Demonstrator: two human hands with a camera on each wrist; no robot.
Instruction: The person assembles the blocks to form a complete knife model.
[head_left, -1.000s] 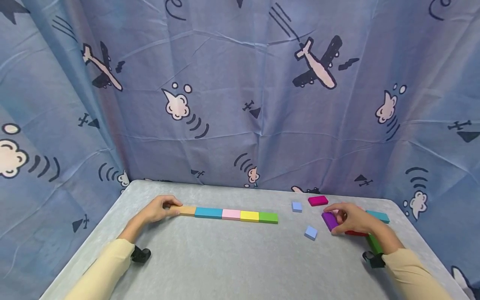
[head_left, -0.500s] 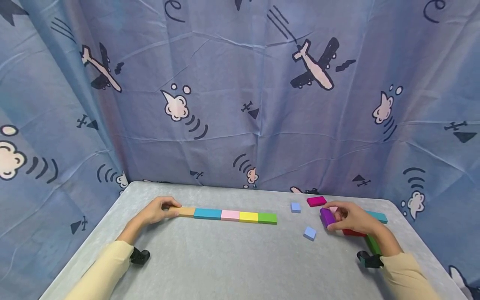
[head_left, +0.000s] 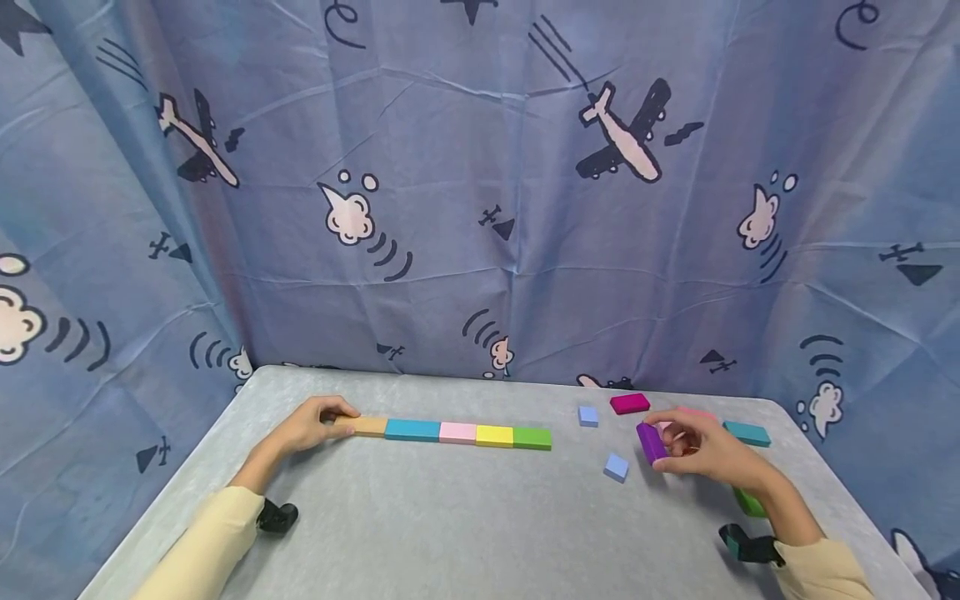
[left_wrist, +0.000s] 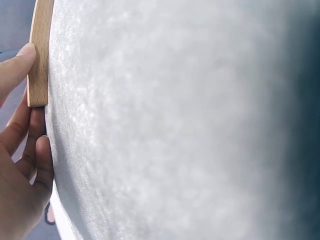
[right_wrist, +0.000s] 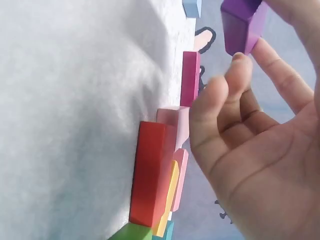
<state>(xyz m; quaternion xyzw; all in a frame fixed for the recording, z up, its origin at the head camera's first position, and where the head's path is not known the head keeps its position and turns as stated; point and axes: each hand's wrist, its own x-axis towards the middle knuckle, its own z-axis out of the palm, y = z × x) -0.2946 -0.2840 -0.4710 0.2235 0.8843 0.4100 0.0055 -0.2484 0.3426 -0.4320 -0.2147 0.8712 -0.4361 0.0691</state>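
Observation:
At the left end of a row of flat blocks, my left hand (head_left: 309,423) pinches a plain wooden block (head_left: 371,427). The left wrist view shows the thumb along that block (left_wrist: 41,65) and other fingers around its end. To its right, end to end, lie a blue block (head_left: 412,430), a pink block (head_left: 457,432), a yellow block (head_left: 495,436) and a green block (head_left: 532,438). My right hand (head_left: 705,450) holds a purple block (head_left: 651,443) between thumb and fingers, lifted off the table in the right wrist view.
Two small light-blue blocks (head_left: 617,467) and a magenta block (head_left: 630,403) lie left of and behind the right hand. Around and beneath it are a red block (right_wrist: 150,172), a teal block (head_left: 747,433), a green block (head_left: 750,502) and others. A patterned curtain (head_left: 420,250) hangs behind the table.
The purple block has risen and tilted in my right hand, which has shifted slightly. My left hand stays at the wooden block. The head view has turned slightly to the right.

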